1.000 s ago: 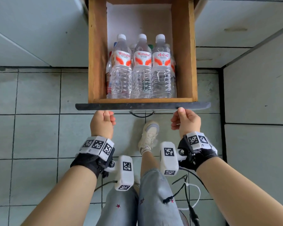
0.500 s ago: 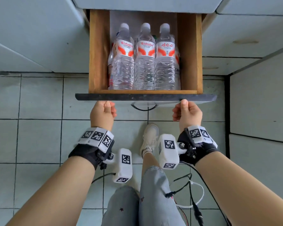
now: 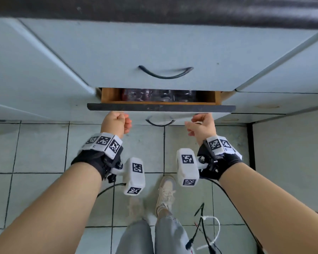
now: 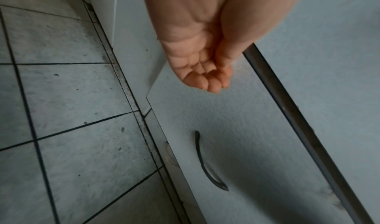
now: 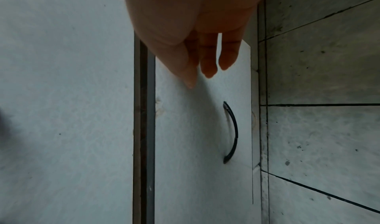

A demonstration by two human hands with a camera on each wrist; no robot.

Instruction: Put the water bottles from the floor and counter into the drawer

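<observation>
The wooden drawer [image 3: 160, 108] is pushed almost fully in. Only a narrow strip stays open, showing the dim clear ends of several water bottles [image 3: 158, 95]. My left hand [image 3: 117, 121] is a curled fist holding nothing, close to the drawer front [image 4: 257, 138] left of its black handle [image 4: 205, 162]. My right hand [image 3: 198, 123] has relaxed, nearly straight fingers [image 5: 207, 61] pointing at the drawer front [image 5: 195, 146], on the other side of the handle [image 5: 232, 133]. I cannot tell whether either hand touches the panel.
Above is a closed pale drawer with a black handle [image 3: 165, 72], under a dark counter edge [image 3: 154, 10]. Grey tiled floor [image 3: 35, 153] lies below, with my shoe [image 3: 166, 191] and loose cables [image 3: 206, 226]. A pale cabinet side [image 3: 292, 162] stands at right.
The drawer has slid from well open to nearly closed, hiding most of the bottles. Both hands followed its front inward. The right hand's fingers have uncurled.
</observation>
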